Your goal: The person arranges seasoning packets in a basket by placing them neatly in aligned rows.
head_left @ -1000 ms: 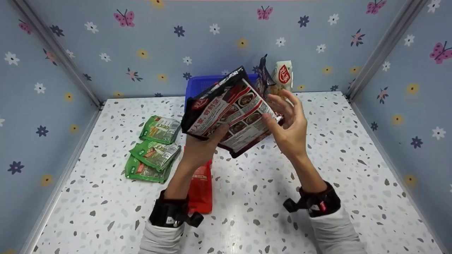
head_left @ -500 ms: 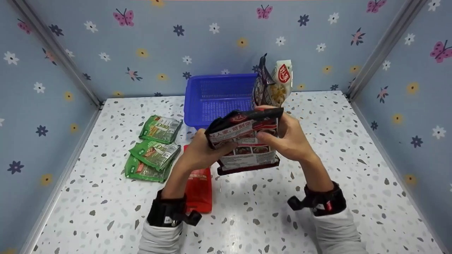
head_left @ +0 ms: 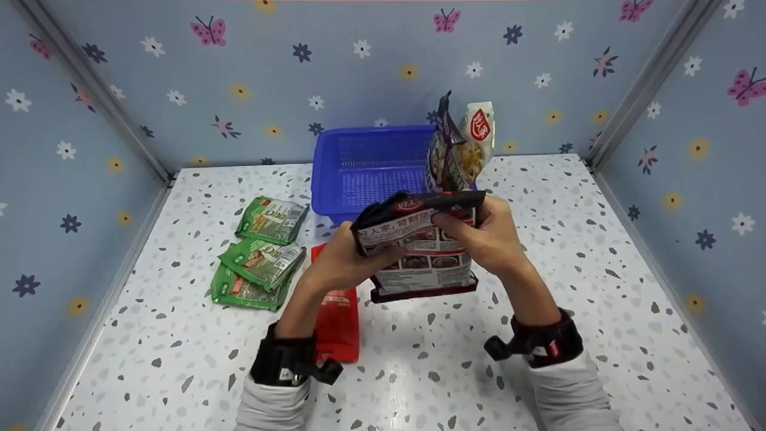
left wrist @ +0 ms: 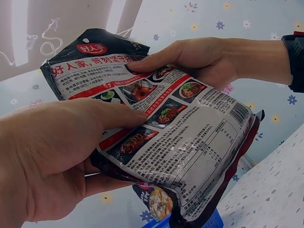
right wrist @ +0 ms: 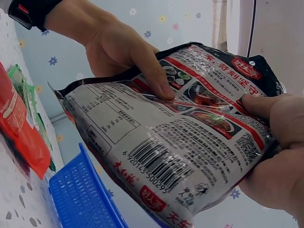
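Note:
Both hands hold a dark food packet (head_left: 419, 251) with red, white and black print above the table, its printed back toward me. My left hand (head_left: 338, 260) grips its left edge, thumb across the label (left wrist: 114, 116). My right hand (head_left: 488, 236) grips the right edge, thumb on the print (right wrist: 259, 107). The same packet (left wrist: 175, 137) fills the left wrist view, and the packet's barcode (right wrist: 166, 161) shows in the right wrist view. A blue basket (head_left: 365, 173) stands just behind the packet.
Two packets (head_left: 458, 146) stand upright in the basket's right end. Three green packets (head_left: 263, 251) lie at the left on the speckled table (head_left: 598, 251). A red pouch (head_left: 338, 323) lies under my left forearm. Flowered walls close in three sides.
The packet came down from a raised tilt before the basket to a lower, upright hold. My right hand, earlier open beside it, now grips its right edge.

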Demonstrator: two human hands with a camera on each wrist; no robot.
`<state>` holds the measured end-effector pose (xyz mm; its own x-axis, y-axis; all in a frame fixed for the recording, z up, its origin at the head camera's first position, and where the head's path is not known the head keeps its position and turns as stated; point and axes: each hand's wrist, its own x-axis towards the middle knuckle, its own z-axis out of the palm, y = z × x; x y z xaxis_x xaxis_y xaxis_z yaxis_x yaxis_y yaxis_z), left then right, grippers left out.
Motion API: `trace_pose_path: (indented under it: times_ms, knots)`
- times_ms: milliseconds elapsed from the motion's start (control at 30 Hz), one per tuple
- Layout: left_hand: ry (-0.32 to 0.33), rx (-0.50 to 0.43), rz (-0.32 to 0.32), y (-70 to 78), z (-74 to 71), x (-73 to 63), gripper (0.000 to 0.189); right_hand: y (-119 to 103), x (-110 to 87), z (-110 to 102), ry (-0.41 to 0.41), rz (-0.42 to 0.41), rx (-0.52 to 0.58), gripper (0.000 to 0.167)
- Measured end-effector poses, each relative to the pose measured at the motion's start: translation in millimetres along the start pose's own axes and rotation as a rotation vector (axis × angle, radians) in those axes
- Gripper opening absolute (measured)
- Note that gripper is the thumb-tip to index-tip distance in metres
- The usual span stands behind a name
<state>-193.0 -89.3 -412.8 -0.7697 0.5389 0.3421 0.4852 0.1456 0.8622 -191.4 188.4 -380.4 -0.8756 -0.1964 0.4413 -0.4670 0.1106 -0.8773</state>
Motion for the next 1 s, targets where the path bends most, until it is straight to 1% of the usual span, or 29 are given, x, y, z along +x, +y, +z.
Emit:
trace_pose_path:
  times_ms: [167, 233, 333, 367, 433, 567, 633, 733, 833, 1000]
  knots:
    - [-0.01, -0.037, 0.007, -1.2, 0.9, 0.4, 0.055, 1, -1.3, 4, 0.04, -0.032, 0.01, 0.017]
    - [-0.011, -0.049, 0.009, -0.7, 1.7, 1.0, 0.06, 1, -1.6, 5, 0.054, -0.051, 0.011, 0.014]
    - [-0.009, -0.085, 0.013, 0.4, 3.1, 2.7, 0.068, 2, -1.8, 6, 0.077, -0.086, -0.001, 0.012]
    - [-0.008, -0.101, 0.012, 0.7, 3.6, 3.4, 0.068, 2, -1.8, 5, 0.083, -0.098, -0.004, 0.014]
    - [0.001, -0.112, 0.001, 0.8, 4.9, 4.8, 0.066, 2, -1.8, 4, 0.099, -0.121, -0.003, 0.017]
    - [0.013, -0.12, -0.047, -0.5, 9.0, 7.0, 0.047, 0, -1.5, -1, 0.141, -0.159, 0.025, 0.023]
    - [0.023, -0.146, -0.057, -2.1, 12.6, 8.2, 0.042, -1, -1.0, -4, 0.174, -0.179, 0.038, 0.025]
    - [0.04, -0.217, -0.027, -4.5, 20.0, 10.9, 0.045, -4, -0.3, -9, 0.23, -0.19, 0.075, 0.028]
    - [0.053, -0.285, 0.008, -8.1, 28.5, 13.3, 0.052, -6, 0.2, -13, 0.29, -0.194, 0.111, 0.032]
    - [0.023, -0.378, 0.022, -13.0, 40.5, 15.5, 0.065, -9, 1.3, -16, 0.366, -0.228, 0.2, 0.031]
